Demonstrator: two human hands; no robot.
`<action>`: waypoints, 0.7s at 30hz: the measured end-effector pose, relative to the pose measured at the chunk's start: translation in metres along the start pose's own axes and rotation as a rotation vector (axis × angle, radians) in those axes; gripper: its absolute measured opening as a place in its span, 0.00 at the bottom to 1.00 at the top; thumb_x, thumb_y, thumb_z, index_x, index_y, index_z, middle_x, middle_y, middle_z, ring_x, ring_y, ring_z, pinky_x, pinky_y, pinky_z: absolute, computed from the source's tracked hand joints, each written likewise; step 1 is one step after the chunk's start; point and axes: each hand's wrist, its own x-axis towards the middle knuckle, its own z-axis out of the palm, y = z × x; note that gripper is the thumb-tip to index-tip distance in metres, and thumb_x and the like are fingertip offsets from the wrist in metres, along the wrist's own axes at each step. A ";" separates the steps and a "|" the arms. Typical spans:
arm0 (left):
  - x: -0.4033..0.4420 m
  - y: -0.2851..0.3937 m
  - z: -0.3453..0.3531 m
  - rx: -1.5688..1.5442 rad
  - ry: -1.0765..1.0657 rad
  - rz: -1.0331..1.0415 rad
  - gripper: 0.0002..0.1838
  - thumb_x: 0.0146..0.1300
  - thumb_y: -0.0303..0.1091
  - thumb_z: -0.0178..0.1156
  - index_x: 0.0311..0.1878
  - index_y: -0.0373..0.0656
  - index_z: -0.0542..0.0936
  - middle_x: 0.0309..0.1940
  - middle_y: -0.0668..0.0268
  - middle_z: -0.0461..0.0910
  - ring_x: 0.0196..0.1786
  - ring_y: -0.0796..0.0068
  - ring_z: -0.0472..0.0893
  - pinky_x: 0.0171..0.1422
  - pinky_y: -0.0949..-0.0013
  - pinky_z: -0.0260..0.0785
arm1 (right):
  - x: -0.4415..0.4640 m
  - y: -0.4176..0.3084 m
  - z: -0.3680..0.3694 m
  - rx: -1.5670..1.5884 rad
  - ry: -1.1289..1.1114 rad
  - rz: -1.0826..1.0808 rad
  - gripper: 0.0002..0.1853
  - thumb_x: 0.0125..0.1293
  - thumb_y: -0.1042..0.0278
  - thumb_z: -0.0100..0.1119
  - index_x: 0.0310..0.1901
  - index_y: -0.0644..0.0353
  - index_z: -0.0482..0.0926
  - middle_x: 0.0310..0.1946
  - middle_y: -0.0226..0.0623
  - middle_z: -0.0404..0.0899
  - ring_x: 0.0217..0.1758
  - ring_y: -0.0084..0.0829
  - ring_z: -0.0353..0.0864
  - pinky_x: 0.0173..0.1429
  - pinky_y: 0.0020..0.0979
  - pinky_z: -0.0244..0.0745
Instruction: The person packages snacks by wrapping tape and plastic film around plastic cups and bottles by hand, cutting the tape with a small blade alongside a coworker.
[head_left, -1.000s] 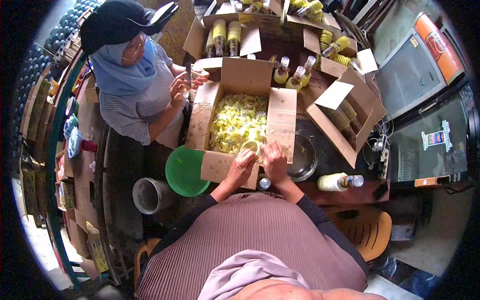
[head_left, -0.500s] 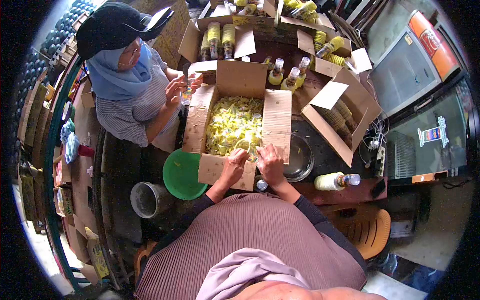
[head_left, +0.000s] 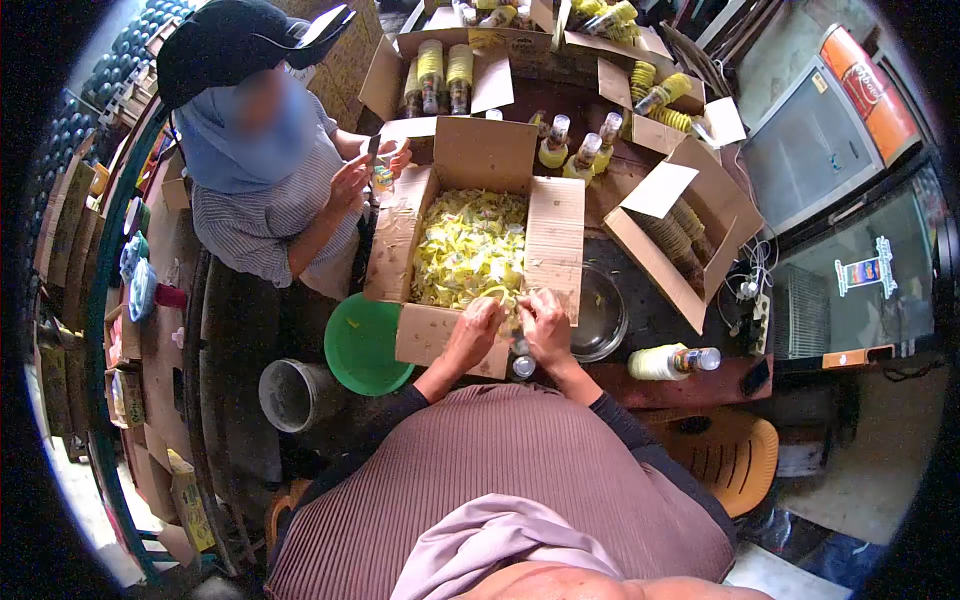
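Over the near edge of an open cardboard box (head_left: 411,336), my two hands work close together. The box holds a heap of yellow-and-clear plastic pieces (head_left: 470,245). My left hand (head_left: 476,333) is closed, its fingertips pinching a thin yellow strip (head_left: 497,291). Just to its right, my right hand (head_left: 546,326) is closed too, at a small clear-and-yellow piece between the hands that is too blurred to name. Below them stands a clear capped object (head_left: 523,367), partly hidden by the box flap.
A green basin (head_left: 365,350) and a grey bucket (head_left: 290,395) are at left. A co-worker (head_left: 270,170) holds a small labelled item across the table. Several bottles (head_left: 585,155), a box of stacked cups (head_left: 680,235), a glass bowl (head_left: 600,320) and a yellow roll (head_left: 655,363) are to the right.
My hands stay near the same spot, with the fingers and the piece between them shifted slightly. The co-worker's hands and head have moved a little.
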 end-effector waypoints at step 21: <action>0.017 0.006 -0.001 0.138 0.071 -0.117 0.10 0.65 0.35 0.55 0.32 0.39 0.75 0.28 0.55 0.76 0.33 0.50 0.78 0.34 0.53 0.69 | 0.017 -0.005 -0.003 -0.231 0.081 0.015 0.04 0.59 0.71 0.59 0.34 0.61 0.79 0.34 0.43 0.74 0.37 0.45 0.78 0.39 0.42 0.74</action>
